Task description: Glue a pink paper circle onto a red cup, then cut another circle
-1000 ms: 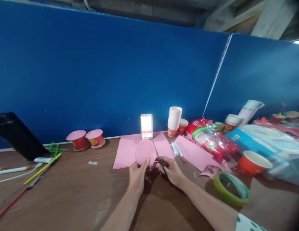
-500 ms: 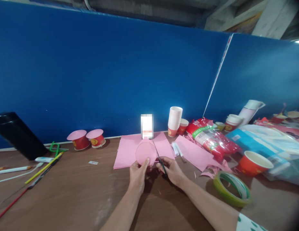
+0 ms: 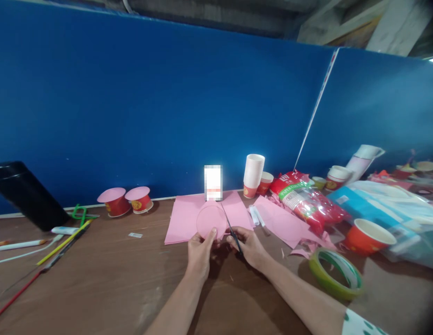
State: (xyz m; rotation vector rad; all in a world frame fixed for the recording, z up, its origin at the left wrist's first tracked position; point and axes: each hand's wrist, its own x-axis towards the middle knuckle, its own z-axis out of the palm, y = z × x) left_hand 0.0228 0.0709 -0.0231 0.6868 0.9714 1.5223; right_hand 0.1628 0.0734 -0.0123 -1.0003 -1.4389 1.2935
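Note:
Between thumb and fingers, my left hand [image 3: 200, 253] pinches a round pink paper disc [image 3: 211, 221], its thumb lying over the lower edge. My right hand [image 3: 250, 249] is closed round the dark handles of a pair of scissors [image 3: 236, 238]. The blades point up and away along the right edge of the disc. Whether they touch the paper I cannot tell. Under and behind the disc, pink paper sheets [image 3: 181, 218] lie on the brown table [image 3: 132, 284].
Two red paper cups [image 3: 116, 204] topped with pink discs stand at left. Stacked white cups [image 3: 254, 172], a red plastic package [image 3: 300, 195], pink scraps [image 3: 300, 251], a tape roll [image 3: 336, 274] and an orange cup [image 3: 369, 237] lie at right. A blue partition [image 3: 149, 102] rises behind.

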